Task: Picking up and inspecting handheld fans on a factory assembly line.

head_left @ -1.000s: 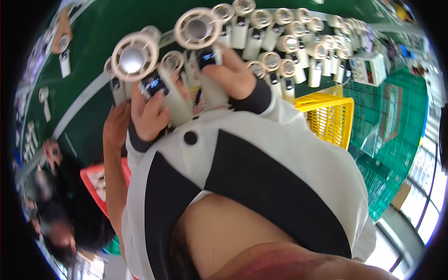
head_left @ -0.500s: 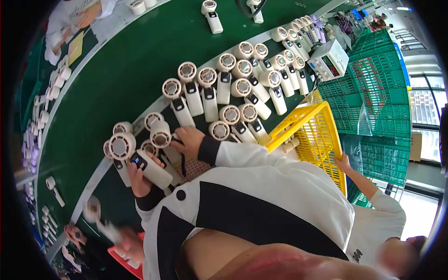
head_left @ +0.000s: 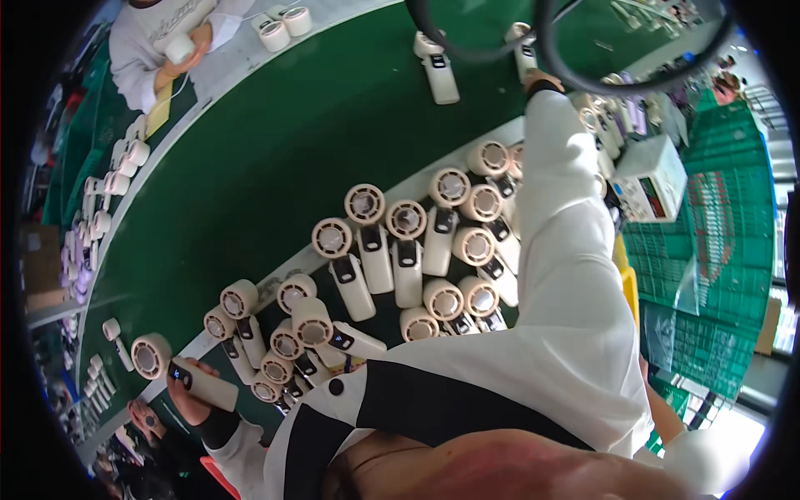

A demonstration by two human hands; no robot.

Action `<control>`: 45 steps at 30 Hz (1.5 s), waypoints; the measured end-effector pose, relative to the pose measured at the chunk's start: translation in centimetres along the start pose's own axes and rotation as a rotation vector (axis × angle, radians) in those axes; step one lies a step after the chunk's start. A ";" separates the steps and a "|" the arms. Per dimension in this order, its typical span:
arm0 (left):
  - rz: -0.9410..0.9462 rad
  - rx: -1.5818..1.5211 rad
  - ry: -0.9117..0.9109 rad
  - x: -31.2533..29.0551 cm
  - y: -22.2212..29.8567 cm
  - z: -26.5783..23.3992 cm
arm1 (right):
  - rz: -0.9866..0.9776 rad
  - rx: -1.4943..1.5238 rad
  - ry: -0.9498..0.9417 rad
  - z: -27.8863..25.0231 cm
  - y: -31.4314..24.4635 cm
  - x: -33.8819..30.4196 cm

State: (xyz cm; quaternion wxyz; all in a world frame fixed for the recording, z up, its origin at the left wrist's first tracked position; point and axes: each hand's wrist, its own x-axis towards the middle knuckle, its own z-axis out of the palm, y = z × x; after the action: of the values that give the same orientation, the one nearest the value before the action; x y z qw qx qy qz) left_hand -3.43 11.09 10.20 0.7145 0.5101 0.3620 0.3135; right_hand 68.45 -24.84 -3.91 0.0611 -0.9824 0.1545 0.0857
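Note:
A cream handheld fan with a lit display is in my left hand, its round head pointing left over the green belt's near edge. Far out across the belt, my right arm is stretched to another cream fan. My right hand is closed at the lower end of that fan's handle, its fingers partly hidden. Between my arms lie several fans in rows; one fan near my chest also has a lit display. My right sleeve covers part of the rows.
Black cable loops hang at the upper right. A white instrument box stands before green crates. Opposite, a person handles a white part. Another person's hand is at lower left. Another fan lies on the belt.
My right hand has left the near fans and reached far across to the fan at the upper right. My left hand has carried its fan leftward. The yellow basket is now mostly hidden.

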 end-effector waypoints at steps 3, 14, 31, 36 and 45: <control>0.004 -0.004 0.184 -0.1 1.6 -2.4 | -0.313 -0.002 0.039 1.6 0.6 2.4; -0.031 0.004 0.293 -0.2 1.5 0.9 | -0.702 -0.074 -0.164 0.2 -2.5 -6.3; 0.098 -0.133 0.058 -2.2 0.7 -3.1 | -0.427 -0.225 -0.018 4.3 -9.5 -4.9; 0.026 -0.165 0.117 -3.7 0.5 -3.9 | -0.532 -0.259 0.266 1.6 -9.3 -4.5; 0.082 -0.004 0.405 -8.3 1.2 -0.9 | -0.348 1.058 -0.678 -5.5 -6.4 -18.2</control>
State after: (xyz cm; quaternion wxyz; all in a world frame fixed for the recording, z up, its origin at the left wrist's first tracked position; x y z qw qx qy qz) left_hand -8.79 5.08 12.77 0.6148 0.4496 0.4765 0.4391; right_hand 54.22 -14.30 5.45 0.5949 -0.7487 -0.0132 0.2921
